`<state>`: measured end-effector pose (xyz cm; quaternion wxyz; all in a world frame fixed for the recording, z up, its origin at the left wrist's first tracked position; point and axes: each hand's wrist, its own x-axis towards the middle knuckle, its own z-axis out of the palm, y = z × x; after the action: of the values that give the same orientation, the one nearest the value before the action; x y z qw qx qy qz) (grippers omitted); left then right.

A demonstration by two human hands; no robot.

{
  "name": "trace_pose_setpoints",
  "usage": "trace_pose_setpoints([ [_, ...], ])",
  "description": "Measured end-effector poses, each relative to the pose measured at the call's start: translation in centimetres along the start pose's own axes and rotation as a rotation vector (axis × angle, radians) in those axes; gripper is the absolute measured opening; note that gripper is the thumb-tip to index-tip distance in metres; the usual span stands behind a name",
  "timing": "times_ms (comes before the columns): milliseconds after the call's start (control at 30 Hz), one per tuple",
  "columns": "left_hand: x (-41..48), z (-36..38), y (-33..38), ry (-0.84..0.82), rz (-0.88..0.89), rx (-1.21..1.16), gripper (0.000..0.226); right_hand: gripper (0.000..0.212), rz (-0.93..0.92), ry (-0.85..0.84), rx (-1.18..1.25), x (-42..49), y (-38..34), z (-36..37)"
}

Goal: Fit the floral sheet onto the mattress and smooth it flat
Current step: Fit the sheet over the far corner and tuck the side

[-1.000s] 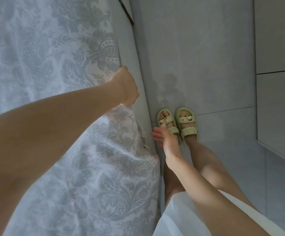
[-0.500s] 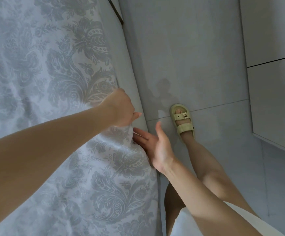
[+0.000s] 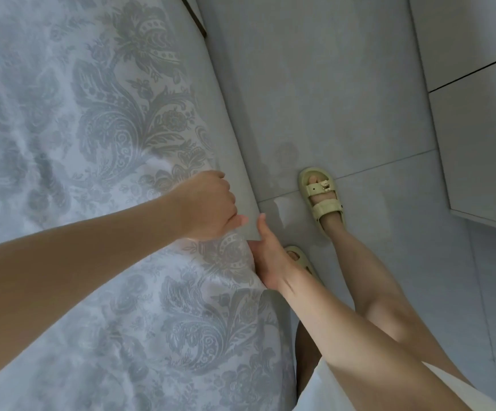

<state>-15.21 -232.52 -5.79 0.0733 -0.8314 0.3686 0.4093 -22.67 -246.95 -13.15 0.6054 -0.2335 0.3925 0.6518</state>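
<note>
Grey tiled floor fills the right half of the head view, with a pale cabinet along its far right side, and the bed takes the left half. On the bed the floral sheet, white with large grey paisley flowers, covers the top of the mattress, whose bare grey side shows as a strip running down the bed's right edge. Further down that edge the sheet hangs over the side and hides the strip. The left hand reaches across the bed to the right edge, fingers curled into a fist round the sheet's border, the cloth bunched just beneath it. The right hand lies against the mattress side just below the left one, thumb straight and pointing up the strip; its other fingers are behind the fold of the sheet, so I cannot tell whether they grip it. Beside the bed the person stands on the floor in pale yellow sandals, one foot partly hidden by the right forearm, and a white garment shows at the bottom edge
</note>
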Motion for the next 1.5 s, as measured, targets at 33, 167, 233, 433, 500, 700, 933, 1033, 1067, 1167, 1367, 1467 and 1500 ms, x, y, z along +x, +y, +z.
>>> trace_pose_setpoints([
  [33,0.4,0.4,0.2,-0.038,-0.026,0.025,0.069,0.100,-0.026,0.070,0.001,-0.6,0.6,-0.5],
  [167,2.1,0.5,1.4,-0.163,-0.109,0.122,0.051,0.073,-0.304,0.356,-0.067,-2.3,3.9,-2.1],
  [233,2.5,0.1,2.0,-0.249,-0.128,0.204,0.040,0.069,-0.323,0.265,-0.074,-2.7,5.4,-1.6],
  [433,4.0,-0.2,2.4,-0.398,-0.278,0.147,0.044,0.089,-0.072,0.084,-0.239,-0.1,4.1,-0.5],
  [500,3.5,-0.5,2.7,-0.325,-0.273,0.084,0.054,0.099,-0.030,0.105,-0.253,-0.1,4.0,-1.2],
  [700,-0.4,1.1,7.3,0.075,-0.037,0.023,0.053,0.070,-0.363,0.410,0.057,-4.4,10.8,-6.2],
  [933,0.8,3.8,10.1,-0.078,-0.114,0.196,0.055,0.061,-0.261,0.178,-0.176,-4.8,13.9,-4.7],
  [1033,1.4,3.5,10.4,-0.096,-0.133,0.242,0.052,0.070,-0.147,0.115,-0.242,-3.6,12.3,-4.7],
  [1067,1.7,3.4,10.5,-0.102,-0.143,0.218,0.050,0.075,-0.102,0.096,-0.234,-3.1,12.1,-5.1],
  [1167,2.1,3.6,10.6,-0.073,-0.209,0.119,0.057,0.089,0.017,0.063,-0.168,-2.5,12.8,-7.1],
  [1367,1.4,5.3,11.5,0.272,-0.330,-0.197,0.066,0.081,-0.042,0.243,-0.135,-5.9,16.7,-12.7],
  [1467,-0.3,5.7,13.6,0.444,-0.414,-0.359,0.070,0.079,0.058,0.151,-0.255,-5.8,18.3,-12.0],
  [1500,-1.0,5.7,14.4,0.489,-0.450,-0.404,0.067,0.079,0.097,0.133,-0.304,-5.7,18.1,-11.5],
])
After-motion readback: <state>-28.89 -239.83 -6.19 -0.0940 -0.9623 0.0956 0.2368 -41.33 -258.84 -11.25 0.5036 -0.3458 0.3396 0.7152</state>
